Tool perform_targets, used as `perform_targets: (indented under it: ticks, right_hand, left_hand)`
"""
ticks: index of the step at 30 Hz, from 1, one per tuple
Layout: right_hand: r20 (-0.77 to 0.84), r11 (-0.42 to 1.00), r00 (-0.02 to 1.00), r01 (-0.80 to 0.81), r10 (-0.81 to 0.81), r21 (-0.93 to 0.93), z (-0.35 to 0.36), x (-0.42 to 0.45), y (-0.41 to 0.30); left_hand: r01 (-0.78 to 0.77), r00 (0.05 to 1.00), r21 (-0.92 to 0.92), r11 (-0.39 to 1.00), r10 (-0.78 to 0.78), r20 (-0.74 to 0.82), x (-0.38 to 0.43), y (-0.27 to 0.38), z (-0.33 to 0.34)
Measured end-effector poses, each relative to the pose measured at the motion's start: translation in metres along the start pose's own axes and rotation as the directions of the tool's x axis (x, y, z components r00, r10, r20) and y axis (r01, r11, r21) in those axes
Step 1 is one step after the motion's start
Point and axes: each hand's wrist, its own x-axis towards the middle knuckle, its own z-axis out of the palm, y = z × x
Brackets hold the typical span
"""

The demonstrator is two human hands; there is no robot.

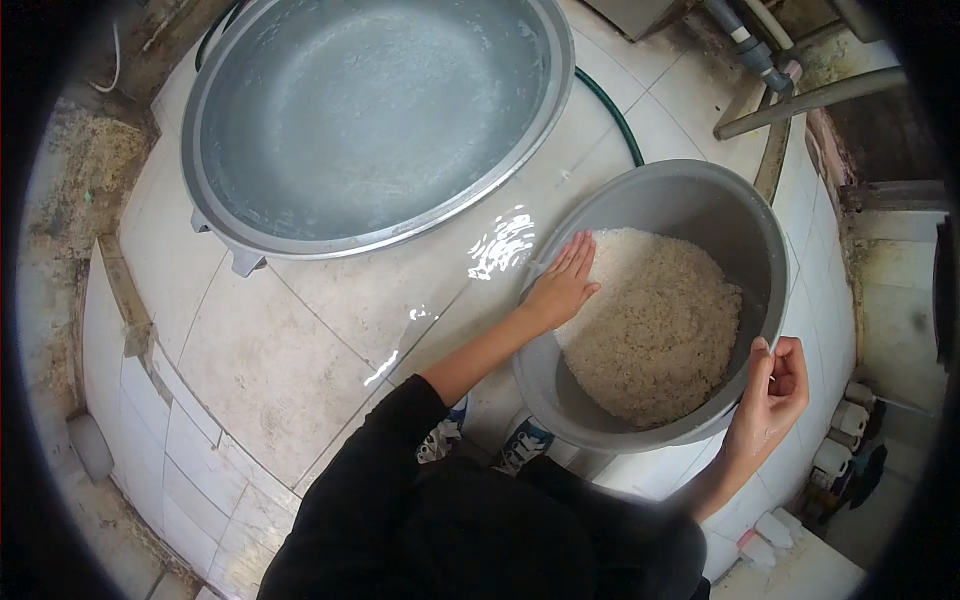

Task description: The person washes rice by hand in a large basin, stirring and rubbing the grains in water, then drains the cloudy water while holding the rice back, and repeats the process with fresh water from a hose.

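Observation:
A deep grey tub (645,191) stands before me on the right, holding a large heap of uncooked rice (652,330). The rice looks damp and tan over most of its surface, paler at the upper left. My left hand (564,285) lies flat at the heap's left edge, by the tub's inner wall, with fingers straight and thumb apart. At the tub's right side, my right hand (776,386) pinches the rim between thumb and curled fingers. Beyond, at the upper left, sits a wide metal pan (375,127) with side lugs; whether it holds water I cannot tell.
Wet white floor tiles (330,322) lie under both vessels. A green hose (611,109) runs behind the tub. Pipes (750,56) stick out at the upper right. My shoes (525,442) are close to the tub, and several bottles (832,454) stand at the lower right.

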Motion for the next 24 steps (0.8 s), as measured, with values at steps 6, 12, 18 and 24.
perform_targets:
  ticks: [6, 12, 18, 24]
  right_hand:
    - [0.015, 1.0, 1.0, -0.002, 0.002, -0.014, 0.0013, -0.0003, 0.0024]
    - [0.013, 0.999, 0.999, 0.044, -0.044, -0.002, 0.0028, 0.0001, 0.002]
    - [0.005, 0.999, 0.999, 0.052, -0.052, -0.013, 0.0018, 0.0008, 0.005]
    - [0.01, 0.999, 0.999, 0.032, -0.032, -0.029, 0.0034, -0.0009, 0.0022]
  left_hand:
    - [0.0, 1.0, 0.015, 1.0, 0.0, -0.015, -0.003, -0.0019, -0.0006]
    - [-0.003, 1.0, 0.039, 0.999, 0.004, -0.027, -0.0029, -0.0028, 0.0022]
    - [-0.003, 1.0, 0.04, 0.999, 0.005, -0.028, -0.0021, -0.0009, 0.0006]
    - [0.001, 1.0, 0.033, 0.999, 0.0, -0.021, -0.0031, -0.0026, 0.0013]
